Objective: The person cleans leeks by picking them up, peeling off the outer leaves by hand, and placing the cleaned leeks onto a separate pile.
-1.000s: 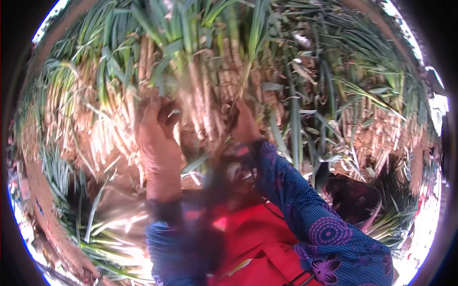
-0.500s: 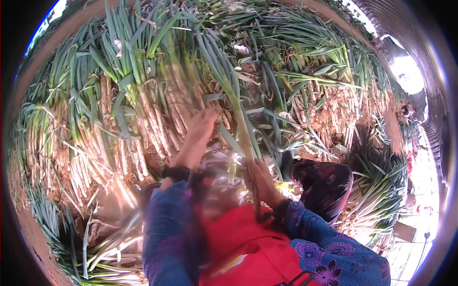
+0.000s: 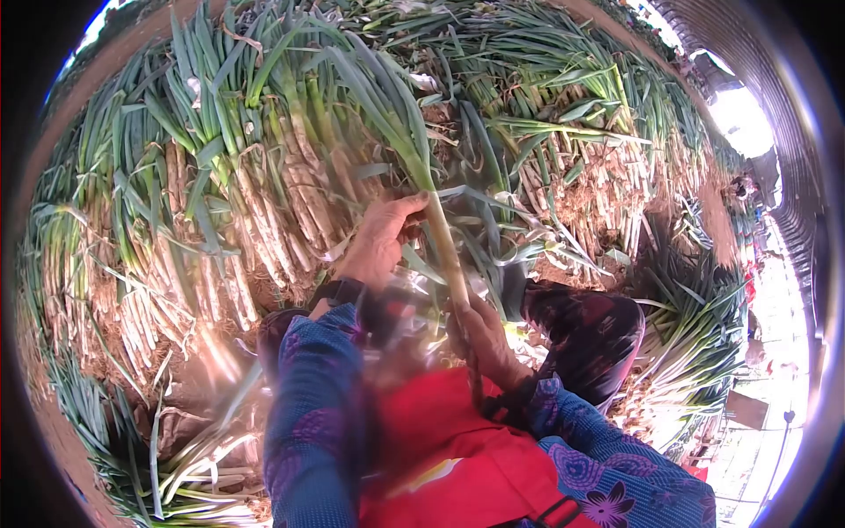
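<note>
A long green onion (image 3: 444, 242) with a pale stem and green leaves slants up in front of me. My right hand (image 3: 482, 339) is closed around its lower stem, near the root end. My left hand (image 3: 380, 239) has its fingers at the upper stem, just below where the leaves spread, apparently pinching it. The lower fingers of this hand are curled and partly hidden. A loose strip of green leaf hangs beside the stem, below my left hand. The red apron (image 3: 458, 449) on my lap lies under the root end.
Large rows of green onions (image 3: 290, 185) stand packed ahead and to the left, with another pile (image 3: 590, 176) at the right. More onions lie low at the right (image 3: 687, 343) and lower left (image 3: 189, 475). Peeled scraps litter the ground between my knees.
My left hand has moved right and a little down, from beside the green onion to its upper stem. My right hand still holds the lower stem. The view has shifted slightly.
</note>
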Available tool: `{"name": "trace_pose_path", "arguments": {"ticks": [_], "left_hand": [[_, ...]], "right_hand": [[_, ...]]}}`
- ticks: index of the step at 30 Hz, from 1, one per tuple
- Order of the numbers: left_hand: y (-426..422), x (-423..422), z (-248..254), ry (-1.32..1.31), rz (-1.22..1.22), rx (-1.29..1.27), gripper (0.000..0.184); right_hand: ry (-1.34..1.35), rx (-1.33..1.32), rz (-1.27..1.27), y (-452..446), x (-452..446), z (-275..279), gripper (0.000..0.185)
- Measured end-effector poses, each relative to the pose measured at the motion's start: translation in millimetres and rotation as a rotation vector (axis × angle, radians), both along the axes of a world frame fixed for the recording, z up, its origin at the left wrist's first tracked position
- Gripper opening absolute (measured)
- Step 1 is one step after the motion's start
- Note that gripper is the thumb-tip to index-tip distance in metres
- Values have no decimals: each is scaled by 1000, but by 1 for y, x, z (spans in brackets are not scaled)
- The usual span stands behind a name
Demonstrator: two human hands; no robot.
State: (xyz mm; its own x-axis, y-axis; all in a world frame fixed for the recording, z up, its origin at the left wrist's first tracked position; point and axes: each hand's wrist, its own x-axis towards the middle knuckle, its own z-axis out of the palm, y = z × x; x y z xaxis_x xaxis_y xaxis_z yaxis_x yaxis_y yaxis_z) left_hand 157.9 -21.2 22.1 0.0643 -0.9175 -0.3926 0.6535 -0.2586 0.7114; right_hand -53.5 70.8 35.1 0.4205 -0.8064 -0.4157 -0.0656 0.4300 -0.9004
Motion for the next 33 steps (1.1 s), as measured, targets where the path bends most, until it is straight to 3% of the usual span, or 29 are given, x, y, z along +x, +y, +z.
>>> {"name": "trace_pose_path", "arguments": {"ticks": [5, 8, 13, 16, 19, 21, 24, 25, 26, 27, 28, 29, 33], "left_hand": [[0, -1, 7, -95, 80, 3, 19], [4, -3, 13, -272, 129, -30, 17], [12, 2, 14, -547, 88, -122, 13], [34, 3, 39, -459, 46, -240, 17], [37, 33, 31, -163, 243, -410, 10], [37, 71, 34, -123, 412, -491, 10], [55, 92, 59, -416, 356, -260, 7], [60, 78, 76, -867, 142, -20, 9], [55, 76, 67, -1108, -187, 57, 14], [51, 68, 56, -1185, -370, -38, 26], [48, 59, 45, -1238, -572, 17, 27], [44, 50, 21, -1359, -619, -61, 33], [14, 12, 1, -953, -445, -23, 34]], "right_hand": [[-41, 7, 29, -4, 0, 0, 33], [-186, 239, -87, -8, 5, -6, 32], [-356, 454, -75, -19, 6, -22, 34], [-416, 557, -102, -39, 5, -45, 38], [-293, 566, -155, -65, -6, -90, 41], [-157, 507, -174, -70, -15, -93, 45], [-214, 495, -168, -67, -30, -90, 44], [-238, 488, -169, -63, -32, -89, 44], [-263, 476, -170, -60, -33, -82, 43], [-288, 462, -168, -58, -33, -75, 42], [-258, 416, -159, -55, -34, -69, 43], [-227, 372, -150, -50, -35, -65, 44], [-118, 192, -154, -22, -38, -32, 37]]}}
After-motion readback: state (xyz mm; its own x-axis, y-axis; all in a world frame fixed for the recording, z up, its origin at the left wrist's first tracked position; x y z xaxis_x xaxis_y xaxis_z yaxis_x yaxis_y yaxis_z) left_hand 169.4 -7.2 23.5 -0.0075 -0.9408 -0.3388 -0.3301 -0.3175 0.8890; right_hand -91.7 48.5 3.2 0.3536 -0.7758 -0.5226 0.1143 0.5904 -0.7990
